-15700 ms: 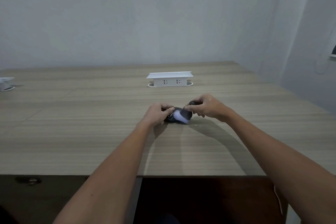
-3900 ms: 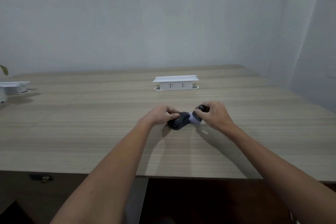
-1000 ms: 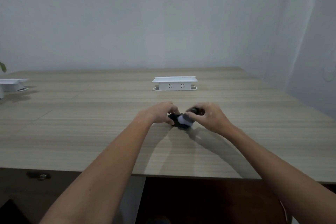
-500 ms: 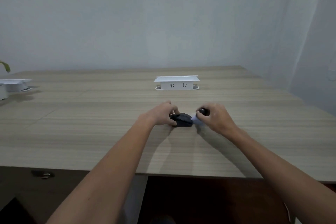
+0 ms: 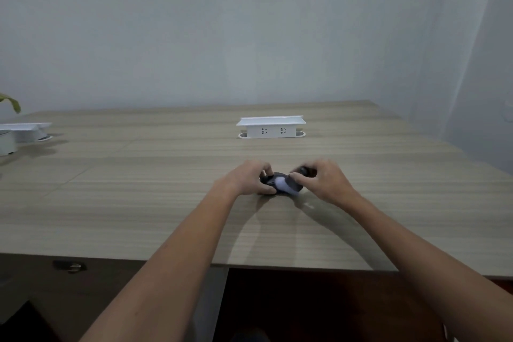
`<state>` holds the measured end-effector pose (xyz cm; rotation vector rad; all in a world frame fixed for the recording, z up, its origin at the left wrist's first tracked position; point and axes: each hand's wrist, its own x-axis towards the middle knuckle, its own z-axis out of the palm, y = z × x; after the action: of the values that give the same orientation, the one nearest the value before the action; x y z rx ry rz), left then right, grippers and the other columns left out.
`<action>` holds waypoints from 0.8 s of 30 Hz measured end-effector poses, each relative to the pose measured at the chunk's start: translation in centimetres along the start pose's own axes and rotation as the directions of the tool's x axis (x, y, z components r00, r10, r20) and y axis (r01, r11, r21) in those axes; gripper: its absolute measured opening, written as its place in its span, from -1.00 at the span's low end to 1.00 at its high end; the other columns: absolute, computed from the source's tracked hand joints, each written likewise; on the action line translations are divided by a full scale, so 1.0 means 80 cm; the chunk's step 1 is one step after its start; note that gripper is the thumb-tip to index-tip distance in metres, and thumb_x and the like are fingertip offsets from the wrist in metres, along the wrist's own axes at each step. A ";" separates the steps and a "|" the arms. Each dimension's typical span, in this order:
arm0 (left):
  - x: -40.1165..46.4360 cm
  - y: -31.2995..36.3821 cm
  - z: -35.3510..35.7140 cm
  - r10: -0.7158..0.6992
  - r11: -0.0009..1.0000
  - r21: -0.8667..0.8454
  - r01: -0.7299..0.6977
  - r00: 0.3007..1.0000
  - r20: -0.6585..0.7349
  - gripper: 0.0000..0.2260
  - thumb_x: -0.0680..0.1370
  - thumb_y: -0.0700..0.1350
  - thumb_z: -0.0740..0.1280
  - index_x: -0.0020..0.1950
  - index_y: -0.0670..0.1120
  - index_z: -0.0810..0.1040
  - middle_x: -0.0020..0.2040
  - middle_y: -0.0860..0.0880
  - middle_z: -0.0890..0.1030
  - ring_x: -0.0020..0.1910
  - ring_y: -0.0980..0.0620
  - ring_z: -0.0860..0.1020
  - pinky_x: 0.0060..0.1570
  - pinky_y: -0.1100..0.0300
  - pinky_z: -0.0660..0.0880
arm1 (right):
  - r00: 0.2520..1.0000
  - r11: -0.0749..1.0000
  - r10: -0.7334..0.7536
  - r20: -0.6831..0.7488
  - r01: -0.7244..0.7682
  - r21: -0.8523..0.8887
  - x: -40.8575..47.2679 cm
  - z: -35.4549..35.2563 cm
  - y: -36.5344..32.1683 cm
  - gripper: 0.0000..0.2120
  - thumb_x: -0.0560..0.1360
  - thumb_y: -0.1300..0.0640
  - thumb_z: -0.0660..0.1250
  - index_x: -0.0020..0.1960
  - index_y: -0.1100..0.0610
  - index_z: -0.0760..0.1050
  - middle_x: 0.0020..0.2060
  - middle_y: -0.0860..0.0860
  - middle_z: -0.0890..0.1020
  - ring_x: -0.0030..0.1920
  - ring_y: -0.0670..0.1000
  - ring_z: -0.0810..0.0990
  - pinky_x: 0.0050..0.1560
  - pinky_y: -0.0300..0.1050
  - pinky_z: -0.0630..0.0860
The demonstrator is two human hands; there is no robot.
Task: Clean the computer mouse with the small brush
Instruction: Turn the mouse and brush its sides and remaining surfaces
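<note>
A dark computer mouse (image 5: 270,179) lies on the wooden table (image 5: 138,189) in the middle of the view. My left hand (image 5: 245,178) grips its left side and holds it down. My right hand (image 5: 322,179) pinches a small brush with a dark handle (image 5: 305,171) and pale bristles (image 5: 283,184). The bristles rest on the mouse's top, blurred by motion. Much of the mouse is hidden by my fingers and the brush head.
A white socket box (image 5: 271,127) stands on the table behind the hands. A second white box (image 5: 25,132) sits at the far left edge, with a green leaf (image 5: 11,101) above it. The table's near edge runs below my forearms.
The brush has swept leftwards from the mouse's right end onto its top since half a second ago. My left hand keeps the same hold on the mouse.
</note>
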<state>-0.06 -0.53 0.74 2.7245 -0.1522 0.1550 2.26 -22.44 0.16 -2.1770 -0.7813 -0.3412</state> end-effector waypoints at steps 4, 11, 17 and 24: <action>-0.006 0.000 0.006 -0.037 0.999 -0.021 0.036 0.999 -0.026 -0.56 0.37 0.05 0.57 0.15 -0.12 0.60 0.03 -0.13 0.66 -0.02 -0.10 0.60 0.02 0.06 0.54 | 0.982 0.996 0.084 -0.167 -0.089 -0.027 0.005 -0.002 0.016 -0.89 0.44 0.17 0.42 -0.13 0.14 0.73 -0.28 0.00 0.72 -0.21 -0.02 0.66 -0.24 -0.27 0.43; -0.009 0.000 0.010 -0.072 0.994 -0.090 0.066 0.995 -0.064 -0.54 0.32 0.05 0.60 0.11 -0.11 0.60 -0.03 -0.13 0.67 -0.03 -0.11 0.61 -0.05 0.08 0.51 | 0.999 1.000 -0.002 -0.052 0.002 0.007 0.010 0.004 0.002 -0.88 0.46 0.12 0.44 -0.12 0.13 0.73 -0.29 0.01 0.73 -0.24 -0.03 0.66 -0.19 -0.16 0.53; -0.009 -0.005 0.013 -0.106 0.980 -0.177 0.091 0.991 -0.077 -0.46 0.29 0.05 0.63 0.17 -0.15 0.61 -0.09 -0.09 0.67 -0.14 -0.02 0.59 -0.19 0.19 0.42 | 0.996 0.996 -0.085 0.026 0.085 -0.008 0.022 0.000 -0.022 -0.89 0.43 0.11 0.45 -0.12 0.11 0.74 -0.30 -0.04 0.73 -0.28 -0.11 0.61 -0.28 -0.45 0.41; -0.007 -0.006 0.016 -0.119 0.983 -0.155 0.102 0.987 -0.105 -0.53 0.25 0.12 0.62 -0.03 -0.16 0.66 -0.23 -0.04 0.62 -0.28 0.02 0.50 -0.28 0.16 0.39 | 0.998 0.991 -0.055 0.008 0.056 -0.124 0.043 -0.003 -0.019 -0.89 0.42 0.19 0.41 -0.15 0.18 0.72 -0.29 0.02 0.70 -0.26 -0.07 0.60 -0.22 -0.26 0.46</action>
<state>-0.46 -0.53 -0.70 2.5594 0.0201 0.2554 3.98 -20.39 2.87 -2.2759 -0.8447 -0.4236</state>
